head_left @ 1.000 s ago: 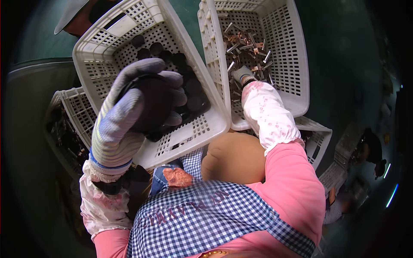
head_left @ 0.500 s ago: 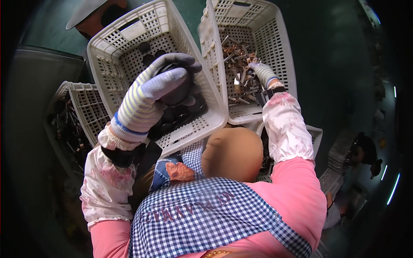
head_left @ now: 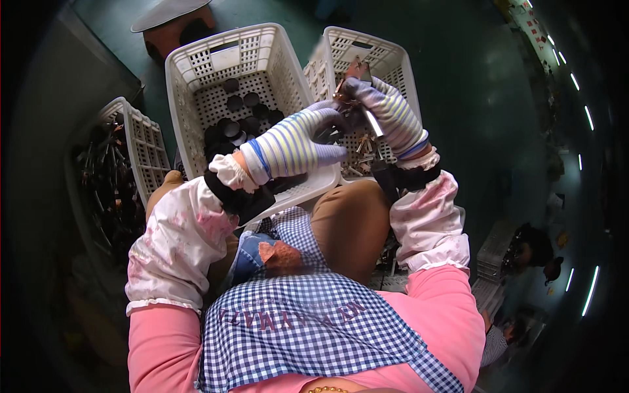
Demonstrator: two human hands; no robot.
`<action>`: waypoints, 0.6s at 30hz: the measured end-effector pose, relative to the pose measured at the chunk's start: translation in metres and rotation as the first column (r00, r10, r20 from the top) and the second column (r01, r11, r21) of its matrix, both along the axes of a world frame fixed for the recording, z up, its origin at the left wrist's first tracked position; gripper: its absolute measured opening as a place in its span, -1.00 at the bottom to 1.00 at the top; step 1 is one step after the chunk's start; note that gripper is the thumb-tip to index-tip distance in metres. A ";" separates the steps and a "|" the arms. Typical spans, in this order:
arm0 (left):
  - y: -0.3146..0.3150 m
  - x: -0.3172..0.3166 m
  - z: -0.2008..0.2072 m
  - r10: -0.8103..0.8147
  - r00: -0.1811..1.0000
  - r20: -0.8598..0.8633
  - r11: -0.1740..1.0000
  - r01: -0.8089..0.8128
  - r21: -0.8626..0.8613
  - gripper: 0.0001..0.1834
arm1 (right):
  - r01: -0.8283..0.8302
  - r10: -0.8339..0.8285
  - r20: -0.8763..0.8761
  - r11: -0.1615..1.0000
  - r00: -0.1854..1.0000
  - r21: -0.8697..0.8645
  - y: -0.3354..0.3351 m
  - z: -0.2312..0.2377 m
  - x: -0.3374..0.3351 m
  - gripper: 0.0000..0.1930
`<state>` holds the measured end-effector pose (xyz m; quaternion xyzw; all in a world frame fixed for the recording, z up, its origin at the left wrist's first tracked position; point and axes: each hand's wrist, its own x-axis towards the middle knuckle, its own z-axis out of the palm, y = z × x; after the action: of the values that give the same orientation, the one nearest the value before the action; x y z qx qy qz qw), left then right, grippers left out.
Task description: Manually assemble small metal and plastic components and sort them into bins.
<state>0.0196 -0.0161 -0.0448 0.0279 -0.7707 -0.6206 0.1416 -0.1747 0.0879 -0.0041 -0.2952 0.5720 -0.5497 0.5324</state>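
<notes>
My right hand (head_left: 386, 111), in a striped knit glove, is closed around a small bunch of metal pieces (head_left: 357, 71), copper-coloured and silver. A shiny strip points down from beneath its fingers. My left hand (head_left: 291, 141), gloved alike, reaches toward it with thumb and fingers apart; I make out nothing in its grip. Both hands are raised over two white plastic baskets. Black round discs (head_left: 251, 99) lie in the left basket (head_left: 190, 72). Loose metal pieces (head_left: 364, 147) lie in the right basket (head_left: 400, 62), partly hidden by my hands.
Another white basket (head_left: 145, 147) on the left holds dark, long parts (head_left: 108, 177). A stool with a grey seat (head_left: 169, 14) stands beyond the baskets. My knee (head_left: 350, 219) is close to the right basket. Farther right, people are beside stacked crates (head_left: 495, 252).
My left hand has moved right and no longer shows the black disc it held. My right hand has risen out of the right basket with metal pieces. The view has shifted.
</notes>
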 end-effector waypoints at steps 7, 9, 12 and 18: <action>-0.031 0.025 0.011 0.142 0.988 -0.056 0.645 -0.050 0.762 -0.57 | 0.291 -0.318 -0.017 0.889 0.948 -0.353 -0.021 0.003 0.038 -0.57; -0.041 0.027 0.009 0.216 0.964 -0.157 0.564 0.008 0.825 -0.44 | 0.313 -0.261 0.172 0.810 0.950 -0.497 -0.018 0.007 0.047 -0.52; -0.051 0.030 0.002 0.204 0.951 -0.230 0.513 0.096 0.853 -0.29 | 0.169 0.027 0.306 0.785 0.952 -0.596 -0.005 0.004 0.061 -0.53; -0.044 0.020 -0.001 0.279 0.944 -0.174 0.620 -0.038 0.784 -0.18 | -0.142 0.289 0.113 0.728 0.951 -0.671 -0.010 -0.029 0.072 -0.55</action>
<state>0.0391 -0.0597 -0.0461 0.0665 -0.3980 -0.8718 0.2778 -0.1023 0.0780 -0.0336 -0.4679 0.2454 -0.6768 0.5126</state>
